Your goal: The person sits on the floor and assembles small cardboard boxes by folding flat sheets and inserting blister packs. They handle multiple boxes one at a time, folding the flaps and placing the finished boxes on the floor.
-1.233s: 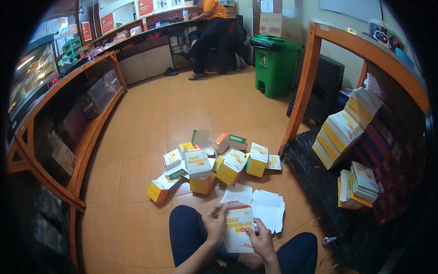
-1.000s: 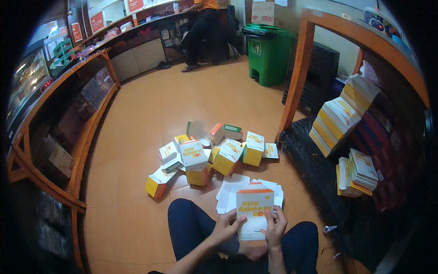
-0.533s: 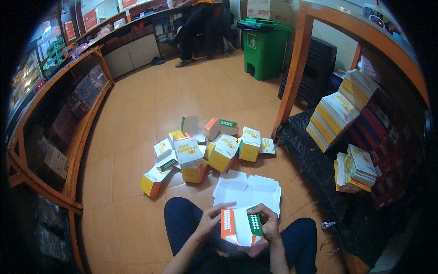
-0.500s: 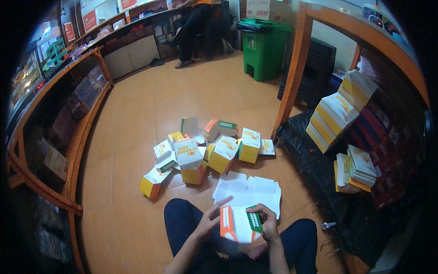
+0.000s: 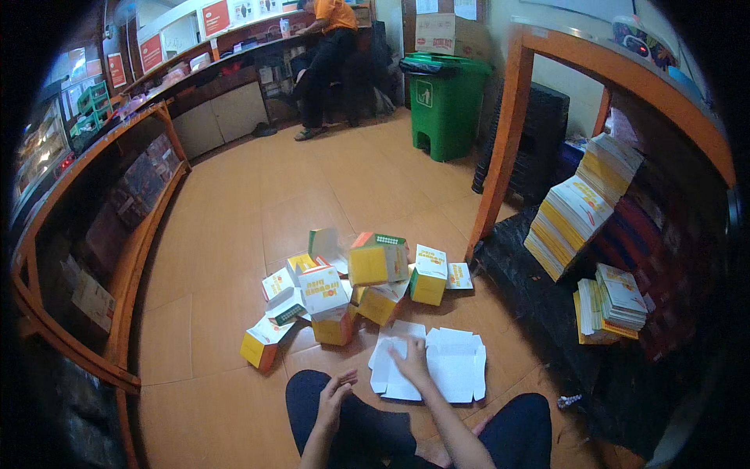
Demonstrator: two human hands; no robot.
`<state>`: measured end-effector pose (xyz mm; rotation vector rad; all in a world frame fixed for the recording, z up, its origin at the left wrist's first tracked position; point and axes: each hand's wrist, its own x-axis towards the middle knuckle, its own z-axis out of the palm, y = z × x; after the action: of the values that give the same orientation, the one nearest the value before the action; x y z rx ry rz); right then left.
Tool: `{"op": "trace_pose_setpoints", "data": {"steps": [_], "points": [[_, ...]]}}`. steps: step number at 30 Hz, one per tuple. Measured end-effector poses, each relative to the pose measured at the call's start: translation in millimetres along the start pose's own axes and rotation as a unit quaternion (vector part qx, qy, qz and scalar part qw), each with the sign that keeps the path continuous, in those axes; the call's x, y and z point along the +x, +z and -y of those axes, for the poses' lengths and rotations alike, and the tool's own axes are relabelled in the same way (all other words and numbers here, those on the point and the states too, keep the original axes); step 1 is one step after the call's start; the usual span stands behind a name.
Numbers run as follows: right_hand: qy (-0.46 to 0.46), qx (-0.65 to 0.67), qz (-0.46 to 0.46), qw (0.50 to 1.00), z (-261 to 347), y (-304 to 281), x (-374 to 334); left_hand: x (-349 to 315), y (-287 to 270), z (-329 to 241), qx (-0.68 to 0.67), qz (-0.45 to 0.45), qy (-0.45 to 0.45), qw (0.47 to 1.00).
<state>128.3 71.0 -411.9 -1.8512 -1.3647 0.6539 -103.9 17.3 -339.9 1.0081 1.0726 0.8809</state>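
Both my hands are empty. My left hand (image 5: 338,391) hovers above my left thigh, its fingers loosely apart. My right hand (image 5: 412,363) reaches forward over an unfolded white carton sheet (image 5: 455,366) on the floor in front of my legs, fingers spread; I cannot tell whether it touches the sheet. Beyond it, a motion-blurred folded box (image 5: 371,266) with a yellow side is over the pile of folded boxes. That pile includes a white-topped box (image 5: 323,291), an upright green-and-yellow box (image 5: 428,275) and a tipped box (image 5: 264,341) at the left.
Stacks of flat printed cartons (image 5: 570,223) and a smaller stack (image 5: 613,301) lie on a dark-covered low platform at the right. A wooden frame post (image 5: 504,141) stands there. A green bin (image 5: 445,105) is at the back. A person in orange (image 5: 336,16) leans at the counter.
The folded box has left my hands, and a blurred box is now over the pile. My right hand has moved forward to the flat sheet; my left has drawn back slightly. The view has tilted up.
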Motion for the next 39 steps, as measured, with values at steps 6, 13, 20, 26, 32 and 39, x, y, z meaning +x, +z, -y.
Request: {"op": "trace_pose_setpoints", "data": {"steps": [6, 13, 20, 26, 32, 39], "points": [[0.043, -0.24, 0.056, 0.968, 5.3, 62.3, -41.2, 46.0, -17.2, 70.9, 0.087, 0.002, 0.004, 0.996], [-0.013, -0.249, 0.051, 0.967, -9.8, 58.5, -47.9, 147.0, 23.4, 137.2, 0.25, -0.107, -0.097, 0.957], [-0.007, -0.178, 0.098, 0.979, -36.6, 19.3, -68.3, 143.7, 34.3, 167.2, 0.291, 0.018, -0.077, 0.954], [-0.051, -0.252, 0.201, 0.945, -43.3, 11.9, -91.5, 130.8, 45.4, 173.5, 0.245, -0.045, -0.129, 0.96], [-0.075, -0.179, 0.268, 0.944, -63.3, 0.8, -85.2, 113.5, 51.3, 171.8, 0.287, -0.087, -0.064, 0.952], [-0.159, -0.119, 0.22, 0.955, -88.3, -10.9, -85.4, 128.9, 40.9, 194.1, 0.16, -0.028, -0.043, 0.986]]}}
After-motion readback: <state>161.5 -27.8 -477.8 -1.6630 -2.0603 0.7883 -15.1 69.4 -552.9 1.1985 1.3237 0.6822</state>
